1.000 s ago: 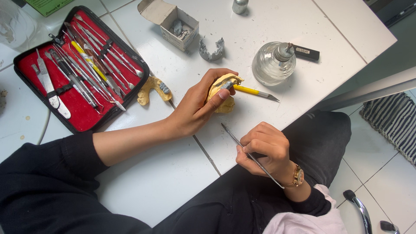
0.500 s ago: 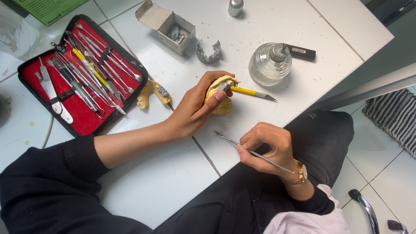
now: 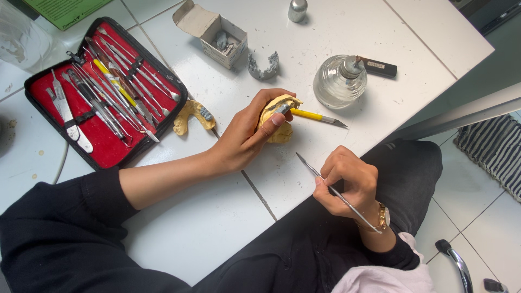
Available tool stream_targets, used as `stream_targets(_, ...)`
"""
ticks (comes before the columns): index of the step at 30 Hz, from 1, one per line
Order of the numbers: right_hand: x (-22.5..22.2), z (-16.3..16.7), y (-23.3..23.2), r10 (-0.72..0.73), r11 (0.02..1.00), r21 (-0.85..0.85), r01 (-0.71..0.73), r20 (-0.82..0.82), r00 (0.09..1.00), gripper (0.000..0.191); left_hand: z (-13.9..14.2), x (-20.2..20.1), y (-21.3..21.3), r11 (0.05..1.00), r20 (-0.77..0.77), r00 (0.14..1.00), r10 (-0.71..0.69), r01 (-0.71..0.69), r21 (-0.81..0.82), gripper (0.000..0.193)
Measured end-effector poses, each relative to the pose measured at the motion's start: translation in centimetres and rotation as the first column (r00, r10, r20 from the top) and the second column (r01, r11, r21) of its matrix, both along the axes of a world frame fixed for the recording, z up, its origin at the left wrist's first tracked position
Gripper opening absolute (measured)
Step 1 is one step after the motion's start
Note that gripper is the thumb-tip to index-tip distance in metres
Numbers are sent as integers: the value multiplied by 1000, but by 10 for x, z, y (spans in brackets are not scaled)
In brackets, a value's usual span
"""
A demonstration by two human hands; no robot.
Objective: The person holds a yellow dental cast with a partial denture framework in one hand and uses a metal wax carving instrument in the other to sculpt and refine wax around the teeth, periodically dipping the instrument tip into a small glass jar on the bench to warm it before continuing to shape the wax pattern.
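Far left, an open black zip case with red lining (image 3: pixel 103 146) lies on the white tiled worktop (image 3: pixel 206 228), packed with thin metal hand instruments (image 3: pixel 116 92), one with a yellow handle. A corner of green printed paper (image 3: pixel 65 8) sits at the far left edge. Just right of the case, a small yellow horseshoe-shaped dental cast piece (image 3: pixel 190 115) lies flat on the worktop. Far of it, an open cardboard box (image 3: pixel 217 35) with grey bits inside; right of the box, a grey arch-shaped cast (image 3: pixel 263 65).

Left hand (image 3: pixel 247 138), black sleeve pushed up the forearm: grip closed around a yellow stone dental model (image 3: pixel 278 116), thumb pressed on its top, model resting on the worktop near the centre. A yellow-handled metal-tipped tool (image 3: pixel 317 116) pokes out right from behind the model, lying on the worktop; cannot tell if the fingers hold it too.

Right of that, a clear round glass spirit burner with metal cap (image 3: pixel 341 81), and a small dark rectangular lighter (image 3: pixel 377 67) just beside it. A silver metal cap (image 3: pixel 297 10) stands at the far edge.

Right hand (image 3: pixel 347 182), near the worktop edge over the lap: grip closed pen-style on a thin double-ended metal instrument (image 3: pixel 312 169), its tip pointing far-left toward the model but well apart from it. Gold wristwatch (image 3: pixel 382 217) on that wrist. Black trousers (image 3: pixel 401 173) below, striped mat (image 3: pixel 491 152) on the floor at far right.
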State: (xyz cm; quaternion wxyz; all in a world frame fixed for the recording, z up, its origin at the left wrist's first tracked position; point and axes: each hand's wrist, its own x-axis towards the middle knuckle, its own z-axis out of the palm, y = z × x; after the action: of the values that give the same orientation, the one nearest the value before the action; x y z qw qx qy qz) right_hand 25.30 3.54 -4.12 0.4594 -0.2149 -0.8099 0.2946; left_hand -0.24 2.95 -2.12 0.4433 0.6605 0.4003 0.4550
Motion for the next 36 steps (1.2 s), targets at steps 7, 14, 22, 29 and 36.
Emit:
stream_targets(7,-7,4,-3,7,997,80,-11,49,999,26,0,0,0,1000,-11,1000,11,-11,-5,55)
stream_targets(14,-13,6,-5,63,984,160,-73,69,996,26,1,1,0,1000,-3,1000,9,-9,5,54)
stream_targets(22,-13,8,-2,115,981,145,-131,117,986,27,-1,1,0,1000,-1,1000,8,-8,-3,55)
stream_targets(29,-14,14,-3,124,989,66,-135,147,981,26,0,0,1,1000,-1,1000,4,-4,-3,56)
stream_targets(36,-10,14,-2,167,985,3,-170,173,971,25,0,0,0,1000,11,1000,-3,3,-4,56)
